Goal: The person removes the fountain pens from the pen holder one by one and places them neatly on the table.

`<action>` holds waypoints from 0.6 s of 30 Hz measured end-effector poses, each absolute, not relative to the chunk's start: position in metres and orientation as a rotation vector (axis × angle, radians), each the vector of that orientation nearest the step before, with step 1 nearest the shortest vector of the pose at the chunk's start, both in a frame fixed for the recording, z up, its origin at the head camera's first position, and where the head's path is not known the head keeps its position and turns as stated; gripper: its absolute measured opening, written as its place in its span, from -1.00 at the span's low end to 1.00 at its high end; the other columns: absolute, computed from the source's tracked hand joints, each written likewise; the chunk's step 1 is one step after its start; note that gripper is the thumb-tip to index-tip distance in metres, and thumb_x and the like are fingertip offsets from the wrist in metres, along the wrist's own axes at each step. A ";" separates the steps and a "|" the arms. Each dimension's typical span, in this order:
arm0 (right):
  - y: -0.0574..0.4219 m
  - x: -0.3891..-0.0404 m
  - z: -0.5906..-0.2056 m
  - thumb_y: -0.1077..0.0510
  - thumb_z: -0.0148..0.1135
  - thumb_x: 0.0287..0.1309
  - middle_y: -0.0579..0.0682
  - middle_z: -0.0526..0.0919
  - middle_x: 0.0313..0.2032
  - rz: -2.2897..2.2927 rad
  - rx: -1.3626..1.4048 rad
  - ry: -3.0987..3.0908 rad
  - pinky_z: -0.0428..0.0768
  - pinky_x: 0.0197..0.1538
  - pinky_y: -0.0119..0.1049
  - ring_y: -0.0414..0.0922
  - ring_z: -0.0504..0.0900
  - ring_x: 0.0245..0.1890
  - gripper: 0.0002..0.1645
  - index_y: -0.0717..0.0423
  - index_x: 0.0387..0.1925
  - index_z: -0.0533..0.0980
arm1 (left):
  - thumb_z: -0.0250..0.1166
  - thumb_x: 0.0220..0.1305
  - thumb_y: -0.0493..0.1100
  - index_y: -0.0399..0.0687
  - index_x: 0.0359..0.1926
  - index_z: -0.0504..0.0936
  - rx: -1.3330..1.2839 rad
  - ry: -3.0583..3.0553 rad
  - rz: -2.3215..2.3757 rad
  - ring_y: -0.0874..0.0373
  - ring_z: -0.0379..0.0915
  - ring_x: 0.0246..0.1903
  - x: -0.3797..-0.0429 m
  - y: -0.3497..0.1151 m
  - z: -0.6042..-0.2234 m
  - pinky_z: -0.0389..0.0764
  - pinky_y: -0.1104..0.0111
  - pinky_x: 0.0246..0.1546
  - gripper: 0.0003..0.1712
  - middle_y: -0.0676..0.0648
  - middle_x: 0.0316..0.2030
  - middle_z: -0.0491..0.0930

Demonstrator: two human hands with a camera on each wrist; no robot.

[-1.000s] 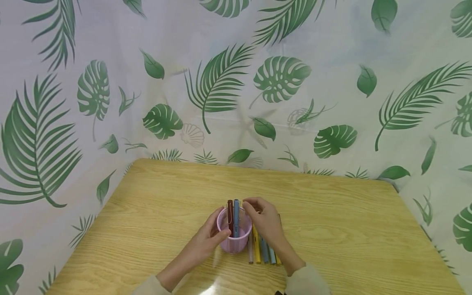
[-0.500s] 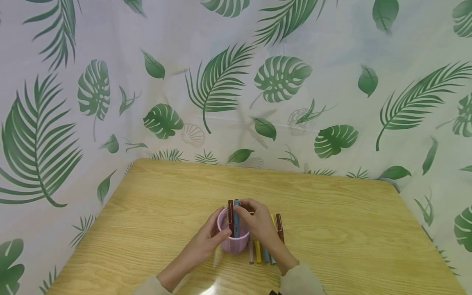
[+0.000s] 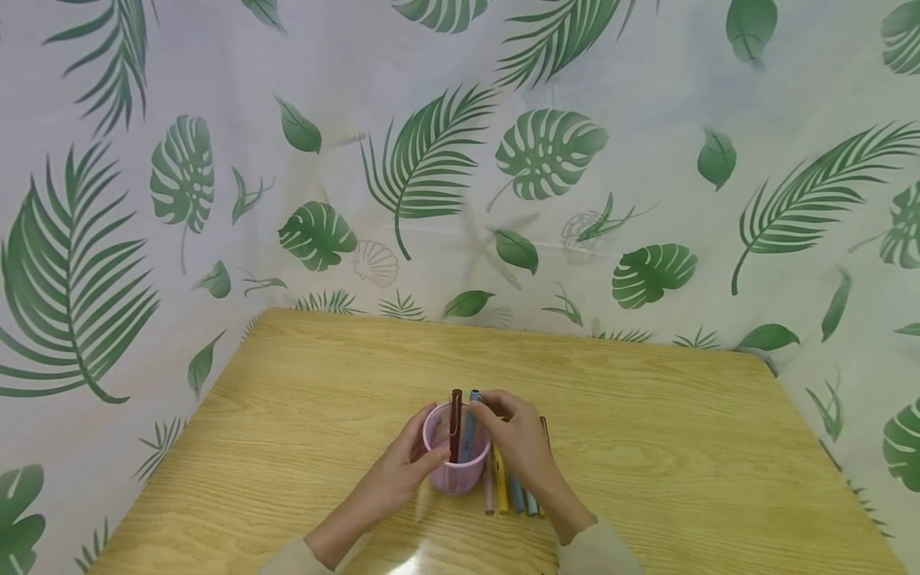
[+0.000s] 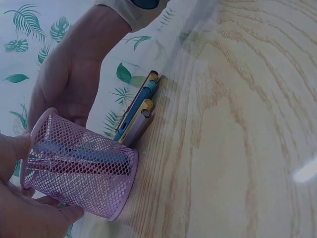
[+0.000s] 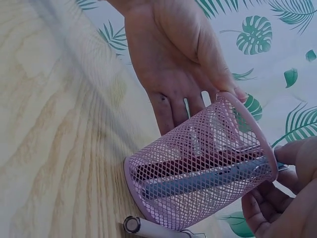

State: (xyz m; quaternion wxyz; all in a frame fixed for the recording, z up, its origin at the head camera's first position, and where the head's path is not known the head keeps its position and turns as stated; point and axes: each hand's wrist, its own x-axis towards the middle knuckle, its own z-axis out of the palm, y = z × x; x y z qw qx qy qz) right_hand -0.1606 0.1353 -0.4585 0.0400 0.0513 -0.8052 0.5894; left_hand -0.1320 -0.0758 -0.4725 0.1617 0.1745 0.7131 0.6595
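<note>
A pink mesh pen cup [image 3: 454, 481] stands on the table, and my left hand [image 3: 398, 473] grips it from the left, thumb over the near rim. Inside lean a dark red pen [image 3: 456, 422] and a blue pen [image 3: 468, 438], their tops above the rim. My right hand [image 3: 523, 438] pinches the blue pen's upper end at the cup's right rim. Through the mesh in the right wrist view, the dark red pen [image 5: 198, 164] and the blue pen [image 5: 208, 181] lie nearly side by side, reaching close to the cup's base.
Right of the cup, several pens lie in a row partly under my right forearm, among them a grey pen [image 3: 489, 489], a yellow pen [image 3: 501, 489] and a dark red one [image 3: 545, 427]. The wooden table [image 3: 323, 375] meets a leaf-print cloth [image 3: 446, 176] behind.
My right hand moved left onto the blue pen, then back right, tilting its top toward the right rim. The dark red pen's top also shifted slightly right. My left hand stayed on the cup.
</note>
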 end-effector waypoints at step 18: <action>0.160 -0.143 -0.444 0.06 0.33 0.42 0.14 0.74 -0.11 1.948 0.049 -2.232 0.69 0.01 -0.24 -0.02 0.73 -0.19 -0.67 0.28 -0.06 0.66 | 0.13 0.60 -0.13 -0.22 0.64 -0.15 0.501 2.044 1.893 -0.33 -0.08 0.53 -0.131 -0.075 -0.470 0.07 -0.08 0.50 -0.14 -0.41 0.58 -0.11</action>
